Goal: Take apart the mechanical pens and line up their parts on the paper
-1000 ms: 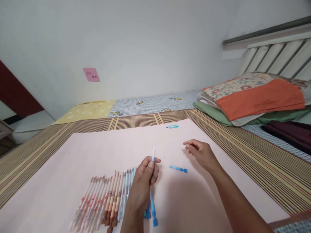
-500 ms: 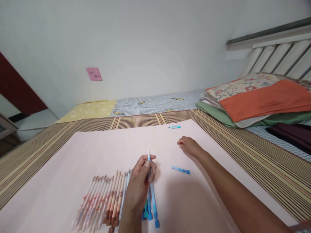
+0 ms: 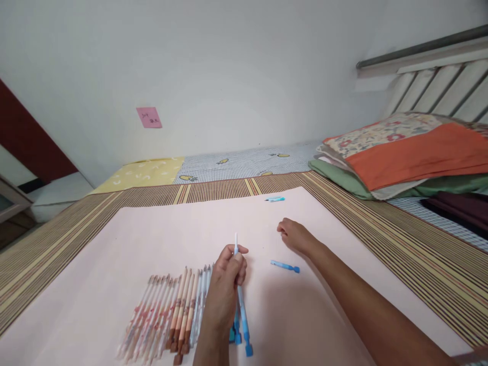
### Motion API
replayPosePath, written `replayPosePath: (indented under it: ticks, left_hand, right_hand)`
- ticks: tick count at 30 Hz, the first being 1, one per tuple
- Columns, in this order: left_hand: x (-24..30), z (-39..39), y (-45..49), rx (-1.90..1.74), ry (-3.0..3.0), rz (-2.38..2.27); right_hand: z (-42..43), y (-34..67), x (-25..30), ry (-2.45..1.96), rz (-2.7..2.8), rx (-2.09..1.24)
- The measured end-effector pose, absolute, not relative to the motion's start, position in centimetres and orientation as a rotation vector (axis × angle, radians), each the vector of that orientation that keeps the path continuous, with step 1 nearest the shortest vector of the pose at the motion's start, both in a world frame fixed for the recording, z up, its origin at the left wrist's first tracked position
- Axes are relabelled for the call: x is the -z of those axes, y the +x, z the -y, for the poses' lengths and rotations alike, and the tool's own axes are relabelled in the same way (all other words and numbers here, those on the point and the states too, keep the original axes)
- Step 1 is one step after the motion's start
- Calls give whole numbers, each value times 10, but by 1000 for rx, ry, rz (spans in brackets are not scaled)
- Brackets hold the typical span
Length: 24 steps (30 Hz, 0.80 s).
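Observation:
My left hand [image 3: 225,290] is closed round a light blue pen [image 3: 241,300], its white tip pointing up and away from me. Just left of that hand lies a row of several pens [image 3: 168,315], pink, brown and pale blue, side by side on a pale pink sheet [image 3: 152,239]. My right hand [image 3: 295,236] rests farther out on the sheet with its fingers curled; what they hold, if anything, is hidden. A loose blue pen [image 3: 284,266] lies just behind it. Another small blue pen [image 3: 275,199] lies near the sheet's far edge.
The pink sheet lies on a striped mat [image 3: 419,264] over a bed. Folded bedding in orange and green [image 3: 404,157] is stacked at the right, with a dark cloth [image 3: 457,211] beside it. A pink note [image 3: 149,117] sticks to the white wall.
My right hand has moved a little to the left and away from me, its fingers curling more. My left hand keeps its hold on the blue pen.

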<state>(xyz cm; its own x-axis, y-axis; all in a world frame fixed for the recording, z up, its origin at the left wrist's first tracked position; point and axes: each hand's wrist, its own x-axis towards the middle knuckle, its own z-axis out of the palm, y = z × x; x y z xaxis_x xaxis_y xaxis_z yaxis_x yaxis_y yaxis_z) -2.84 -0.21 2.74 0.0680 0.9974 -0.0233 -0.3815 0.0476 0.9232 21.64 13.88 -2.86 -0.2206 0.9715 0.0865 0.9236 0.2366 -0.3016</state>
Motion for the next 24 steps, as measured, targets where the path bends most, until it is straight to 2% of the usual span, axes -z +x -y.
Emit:
replayPosePath:
  ticks: [15, 19, 24]
  left_hand:
    - [-22, -2, -27, -1307, 922, -993]
    - [-15, -6, -24, -1295, 970, -1143]
    - [-15, -5, -19, -1268, 1011, -1167]
  right_hand:
    - [-119, 186, 13, -1769, 2217, -293]
    - [-79, 164, -14, -1392, 2019, -533]
    - [-27, 131, -39, -1020, 2049, -377]
